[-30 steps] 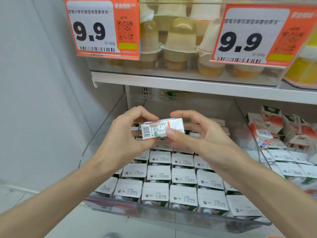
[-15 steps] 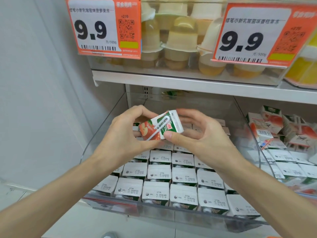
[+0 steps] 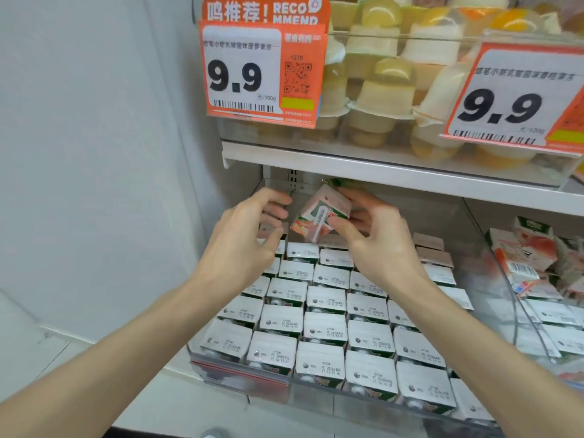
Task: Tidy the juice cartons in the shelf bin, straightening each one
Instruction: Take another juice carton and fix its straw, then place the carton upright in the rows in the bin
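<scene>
Carton (image 3: pixel 319 216) tilted, long axis slanting down-left, pinched by right hand (image 3: pixel 376 238); left hand (image 3: pixel 249 235) loosely curled, empty, just beside; shelf bin (image 3: pixel 316 396) rows below.

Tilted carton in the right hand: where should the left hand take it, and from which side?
Probably take the juice carton by its lower, fruit-printed end, coming from the left. The right hand grips its right side, so that lower left end is bare, and the open left hand is beside it.

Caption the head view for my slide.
Right hand holds a tilted juice carton over the shelf bin; left hand open beside it.
</scene>
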A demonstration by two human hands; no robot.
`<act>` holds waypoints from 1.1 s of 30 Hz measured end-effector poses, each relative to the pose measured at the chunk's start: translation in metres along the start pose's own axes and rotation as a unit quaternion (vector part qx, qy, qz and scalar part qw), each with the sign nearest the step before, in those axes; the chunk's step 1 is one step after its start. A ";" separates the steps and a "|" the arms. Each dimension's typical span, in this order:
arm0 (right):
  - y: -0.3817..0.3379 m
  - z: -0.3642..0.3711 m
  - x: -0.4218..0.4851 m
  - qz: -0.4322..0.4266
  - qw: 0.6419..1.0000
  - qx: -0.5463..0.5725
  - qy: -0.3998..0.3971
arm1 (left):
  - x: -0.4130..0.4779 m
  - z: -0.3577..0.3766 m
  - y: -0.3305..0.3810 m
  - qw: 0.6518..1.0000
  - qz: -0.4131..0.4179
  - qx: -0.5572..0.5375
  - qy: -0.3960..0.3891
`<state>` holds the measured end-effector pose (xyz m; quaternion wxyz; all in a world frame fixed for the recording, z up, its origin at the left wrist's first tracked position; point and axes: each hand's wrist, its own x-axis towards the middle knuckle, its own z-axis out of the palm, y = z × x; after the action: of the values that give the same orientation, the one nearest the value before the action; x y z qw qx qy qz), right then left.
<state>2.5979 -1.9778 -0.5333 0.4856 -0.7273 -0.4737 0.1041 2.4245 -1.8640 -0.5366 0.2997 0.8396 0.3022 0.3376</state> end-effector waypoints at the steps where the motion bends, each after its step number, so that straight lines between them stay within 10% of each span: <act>1: -0.001 0.003 0.003 -0.011 1.000 -0.016 -0.007 | -0.001 -0.002 0.000 1.000 0.004 0.001 0.004; 16: 0.013 0.025 0.046 0.021 0.935 -0.231 -0.268 | -0.021 -0.023 -0.005 1.000 -0.018 -0.006 -0.016; 33: 0.006 0.067 0.058 -0.043 0.965 -0.165 -0.199 | -0.023 -0.024 0.000 0.999 -0.038 -0.023 0.002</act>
<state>2.5908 -1.8920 -0.5538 0.2587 -0.7411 -0.6021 0.1458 2.3926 -1.8728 -0.5311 0.3308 0.8201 0.3261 0.3343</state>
